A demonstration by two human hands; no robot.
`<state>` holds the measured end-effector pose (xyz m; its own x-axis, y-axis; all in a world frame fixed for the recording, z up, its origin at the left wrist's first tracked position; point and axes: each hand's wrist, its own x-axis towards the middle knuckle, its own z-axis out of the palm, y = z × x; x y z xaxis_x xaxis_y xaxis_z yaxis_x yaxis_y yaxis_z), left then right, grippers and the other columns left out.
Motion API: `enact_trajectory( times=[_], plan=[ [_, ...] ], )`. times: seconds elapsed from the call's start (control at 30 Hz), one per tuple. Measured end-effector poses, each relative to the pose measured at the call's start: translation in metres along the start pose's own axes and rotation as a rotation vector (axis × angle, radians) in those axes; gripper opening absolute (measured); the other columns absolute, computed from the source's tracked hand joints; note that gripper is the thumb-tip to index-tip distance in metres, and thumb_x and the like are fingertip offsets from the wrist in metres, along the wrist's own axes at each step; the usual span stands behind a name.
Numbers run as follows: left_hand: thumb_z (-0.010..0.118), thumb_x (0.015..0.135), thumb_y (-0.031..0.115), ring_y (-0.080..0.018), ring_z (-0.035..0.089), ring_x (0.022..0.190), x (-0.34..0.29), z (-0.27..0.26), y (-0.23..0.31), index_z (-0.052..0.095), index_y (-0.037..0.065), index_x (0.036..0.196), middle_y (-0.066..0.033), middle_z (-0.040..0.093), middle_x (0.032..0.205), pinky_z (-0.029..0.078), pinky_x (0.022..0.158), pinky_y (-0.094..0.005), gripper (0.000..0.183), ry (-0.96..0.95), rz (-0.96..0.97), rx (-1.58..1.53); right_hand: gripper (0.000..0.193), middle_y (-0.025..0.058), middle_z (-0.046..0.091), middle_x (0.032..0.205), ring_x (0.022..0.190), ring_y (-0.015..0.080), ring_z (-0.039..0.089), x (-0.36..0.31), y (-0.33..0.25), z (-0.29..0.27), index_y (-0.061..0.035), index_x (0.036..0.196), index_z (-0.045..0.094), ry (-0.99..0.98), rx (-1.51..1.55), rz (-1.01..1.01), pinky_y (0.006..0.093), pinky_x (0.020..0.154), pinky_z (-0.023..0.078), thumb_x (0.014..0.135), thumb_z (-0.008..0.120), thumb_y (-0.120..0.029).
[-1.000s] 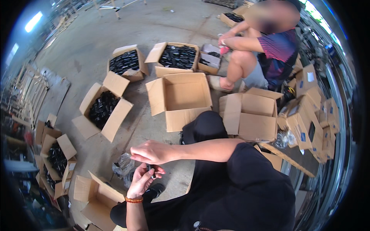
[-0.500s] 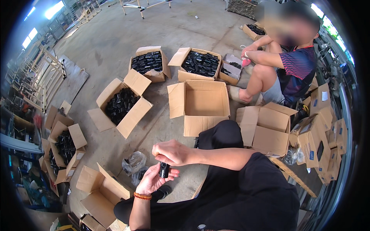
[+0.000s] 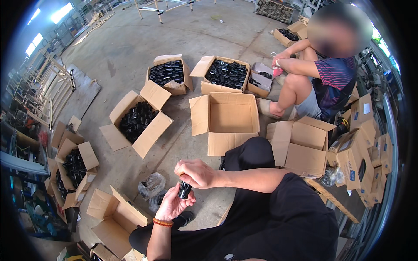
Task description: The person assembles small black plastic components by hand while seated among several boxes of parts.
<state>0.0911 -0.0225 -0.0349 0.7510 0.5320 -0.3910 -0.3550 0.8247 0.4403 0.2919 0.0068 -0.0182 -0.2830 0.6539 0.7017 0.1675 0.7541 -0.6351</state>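
My left hand [image 3: 169, 205], with an orange bead bracelet [image 3: 163, 222] at the wrist, has its fingers around a short, glossy black cylindrical part [image 3: 184, 190]. The part stands roughly upright, slightly tilted. Right above it my right hand [image 3: 198, 173] is closed in a fist at the part's upper end. A small tan bit shows at the fist's left edge; what it belongs to is hidden by the fingers. Beneath the hands, crumpled clear plastic bags [image 3: 152, 184] lie on the floor.
Ahead, an open carton [image 3: 233, 118] shows its bare bottom. Cartons of black parts [image 3: 138, 121] stand left and beyond. An open carton [image 3: 115, 217] sits left of my knee, another [image 3: 300, 145] right. A seated person [image 3: 322, 74] is at far right, near stacked boxes [image 3: 359, 161].
Both hands have shifted very slightly, and the black part is tilted a little more. The seated person's head has moved slightly to the right.
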Motion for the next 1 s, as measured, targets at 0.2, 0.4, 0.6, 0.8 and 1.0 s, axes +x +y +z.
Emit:
enact_trajectory(
  times=[0.2, 0.4, 0.6, 0.8, 1.0],
  plan=[
    [0.045, 0.104, 0.034, -0.0307, 0.067, 0.086, -0.003, -0.009, -0.001, 0.051, -0.005, 0.115, -0.0201, 0.062, 0.095, 0.058, 0.07, -0.0333, 0.04, -0.052, 0.013, 0.0, 0.022, 0.0106, 0.054, 0.082, 0.072, 0.0319, 0.058, 0.008, -0.002, -0.004, -0.0037, 0.092, 0.044, -0.12, -0.01, -0.09, 0.0408, 0.061, 0.046, 0.084, 0.064, 0.0],
    [0.045, 0.104, 0.033, -0.034, 0.067, 0.091, 0.001, -0.009, -0.009, 0.051, -0.004, 0.119, -0.0202, 0.062, 0.098, 0.059, 0.073, -0.0351, 0.04, -0.101, 0.024, -0.122, 0.013, 0.0106, 0.053, 0.081, 0.07, 0.0297, 0.056, -0.008, 0.001, 0.01, -0.0034, 0.094, 0.042, 0.066, 0.26, 0.227, 0.0378, 0.066, 0.045, 0.102, 0.046, -0.012],
    [0.042, 0.105, 0.035, -0.0356, 0.066, 0.1, 0.006, -0.009, -0.013, 0.052, -0.005, 0.123, -0.0206, 0.064, 0.107, 0.058, 0.087, -0.0385, 0.045, -0.153, 0.031, -0.278, 0.016, 0.0108, 0.053, 0.081, 0.071, 0.0264, 0.056, -0.012, -0.005, 0.017, -0.0032, 0.096, 0.043, 0.205, 0.293, 0.345, 0.0349, 0.069, 0.045, 0.105, 0.04, -0.016],
    [0.039, 0.105, 0.037, -0.034, 0.066, 0.098, -0.003, -0.012, -0.012, 0.053, -0.002, 0.12, -0.0179, 0.063, 0.103, 0.057, 0.082, -0.0379, 0.044, -0.113, -0.037, -0.287, 0.008, 0.0114, 0.056, 0.084, 0.072, 0.0316, 0.058, -0.008, 0.003, 0.015, -0.0024, 0.096, 0.045, 0.147, 0.079, 0.019, 0.0382, 0.065, 0.047, 0.096, 0.053, -0.006],
    [0.047, 0.103, 0.035, -0.0255, 0.067, 0.085, 0.0, 0.005, -0.011, 0.052, -0.004, 0.116, -0.0172, 0.061, 0.101, 0.057, 0.072, -0.0306, 0.041, -0.112, 0.112, -0.107, 0.017, 0.0105, 0.055, 0.087, 0.072, 0.0312, 0.059, -0.002, -0.003, -0.001, -0.0056, 0.097, 0.045, -0.002, 0.051, 0.093, 0.0388, 0.062, 0.046, 0.091, 0.06, -0.004]
  ],
)
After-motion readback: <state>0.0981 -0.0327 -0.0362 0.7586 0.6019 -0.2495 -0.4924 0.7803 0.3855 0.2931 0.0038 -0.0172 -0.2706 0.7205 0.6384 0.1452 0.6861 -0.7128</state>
